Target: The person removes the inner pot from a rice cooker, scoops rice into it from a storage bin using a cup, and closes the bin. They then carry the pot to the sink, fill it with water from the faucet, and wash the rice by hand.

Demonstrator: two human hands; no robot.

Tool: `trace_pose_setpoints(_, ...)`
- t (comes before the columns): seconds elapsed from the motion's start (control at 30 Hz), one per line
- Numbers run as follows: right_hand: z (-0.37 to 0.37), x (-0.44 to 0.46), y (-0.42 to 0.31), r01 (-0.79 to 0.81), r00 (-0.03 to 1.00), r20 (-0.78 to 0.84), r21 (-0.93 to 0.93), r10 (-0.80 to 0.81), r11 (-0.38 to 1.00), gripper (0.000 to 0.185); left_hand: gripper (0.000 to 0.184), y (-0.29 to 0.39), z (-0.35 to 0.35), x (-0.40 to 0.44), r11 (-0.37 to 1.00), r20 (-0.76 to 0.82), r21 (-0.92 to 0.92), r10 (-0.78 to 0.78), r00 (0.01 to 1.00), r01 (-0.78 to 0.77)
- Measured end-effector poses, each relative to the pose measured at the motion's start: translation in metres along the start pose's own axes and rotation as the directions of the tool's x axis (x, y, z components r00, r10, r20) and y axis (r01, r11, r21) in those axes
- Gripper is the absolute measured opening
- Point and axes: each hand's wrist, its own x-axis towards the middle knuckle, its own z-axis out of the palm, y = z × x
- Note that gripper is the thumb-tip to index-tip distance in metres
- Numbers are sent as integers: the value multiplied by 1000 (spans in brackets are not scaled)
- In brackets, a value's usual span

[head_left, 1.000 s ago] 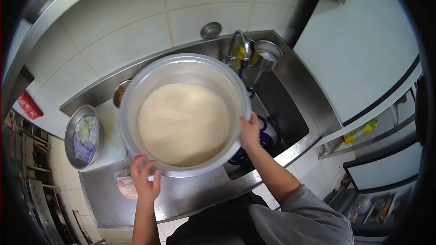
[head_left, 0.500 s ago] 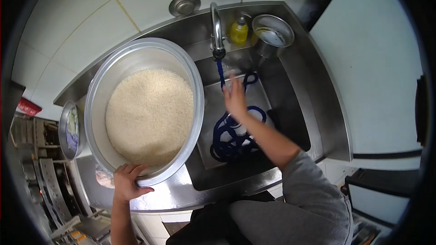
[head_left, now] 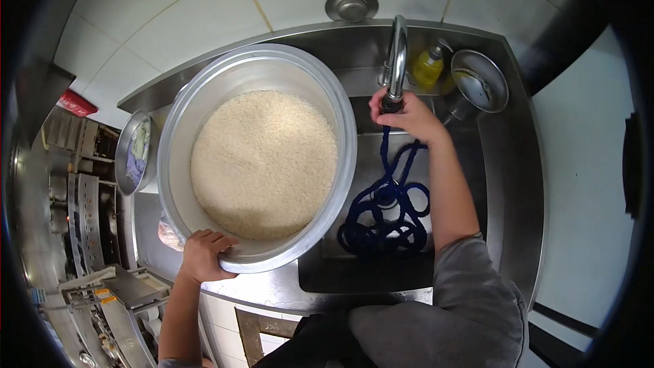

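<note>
A large metal pot (head_left: 325, 105) of uncooked white rice (head_left: 262, 163) stands tilted at the sink's left side. My left hand (head_left: 208, 257) is closed over its near rim, thumb outside and fingers over the edge. My right hand (head_left: 411, 117) is wrapped round the end of the faucet (head_left: 398, 41), where a dark blue hose (head_left: 386, 194) joins the spout. From there the hose hangs into the sink basin (head_left: 334, 276) and lies in loose coils on its floor. Fingers partly hide the joint.
Behind the basin stand a yellow soap bottle (head_left: 428, 68) with a pump and a metal pot (head_left: 501, 105). Left of the rice pot is a metal bowl (head_left: 122, 157) with cloths inside. A drain strainer (head_left: 352, 5) is by the tiled wall.
My right hand has moved from beside the hanging hose up to the faucet's end and closed there. My left hand keeps hold of the pot rim. The whole view has shifted.
</note>
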Motion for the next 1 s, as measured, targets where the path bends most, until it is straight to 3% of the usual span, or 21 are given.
trace_pose_setpoints(0.07, -9, 15, -20, -68, 976, 192, -160, 99, 985, 33, 54, -2, 1, -1, 1000, -2, -9, 3, 1000, -3)
trace_pose_setpoints(0.13, -2, 14, -22, -74, 975, 200, -123, 97, 990, 25, 54, -2, 1, -2, 1000, -1, -28, 11, 1000, -11)
trace_pose_setpoints(0.23, 13, 11, 7, -52, 988, -153, -204, 20, 978, 16, 53, -3, 3, -5, 999, -16, -40, 0, 1000, -1)
trace_pose_setpoints(0.27, 25, 14, 17, -39, 990, -142, -203, 10, 978, 16, 53, -4, 3, -6, 999, -26, -32, -8, 1000, 8)
trace_pose_setpoints(0.33, 52, 19, 31, 27, 808, -515, -456, -288, 890, 19, 51, -5, 3, -8, 1000, -23, -22, 11, 1000, -11)
trace_pose_setpoints(0.37, 66, 20, 24, -25, 723, -622, -457, -300, 889, 22, 51, -5, 4, -9, 1000, -28, -18, 10, 1000, -10)
trace_pose_setpoints(0.4, 74, 22, 26, -18, 723, -620, -460, -306, 888, 22, 51, -5, 4, -10, 1000, -37, -12, 15, 999, -15)
trace_pose_setpoints(0.47, 89, 28, 27, 20, 500, -762, -464, -410, 886, 24, 50, -6, 5, -10, 1000, -55, 1, 22, 998, -22)
trace_pose_setpoints(0.53, 94, 30, 29, -6, 461, -795, -447, -394, 895, 29, 48, -6, 6, -13, 1000, -63, -3, 18, 998, -18)
trace_pose_setpoints(0.6, 89, 34, 40, -151, 271, -747, -656, -607, 739, 35, 48, -5, 5, -13, 1000, -59, 5, 7, 998, -7)
trace_pose_setpoints(0.67, 87, 23, 26, -114, 383, -780, -572, -495, 812, 44, 48, -4, 1, -13, 1000, -66, 26, -8, 998, 10)
trace_pose_setpoints(0.77, 64, 2, 21, -67, 692, -561, -676, -454, 734, 57, 49, -3, 0, -16, 999, -48, 39, 7, 999, -5)
trace_pose_setpoints(0.83, 51, -11, 12, -43, 835, -493, -503, -246, 863, 55, 49, -2, -2, -17, 999, -54, 44, -2, 999, 4)
trace_pose_setpoints(0.87, 48, -17, 7, -52, 879, -459, -364, -130, 930, 53, 50, -1, -2, -17, 999, -47, 42, -2, 999, 4)
trace_pose_setpoints(0.9, 47, -23, 13, -54, 880, -458, -369, -130, 928, 53, 50, -1, 0, -18, 999, -50, 37, -1, 999, 3)
trace_pose_setpoints(0.97, 44, -29, 43, -30, 858, -360, -747, -365, 665, 54, 51, -3, -1, -18, 1000, -43, 29, 3, 999, -2)
trace_pose_setpoints(1.0, 39, -34, 59, -173, 885, -412, -723, -217, 669, 60, 51, -3, 0, -17, 1000, -46, 30, 9, 999, -7)
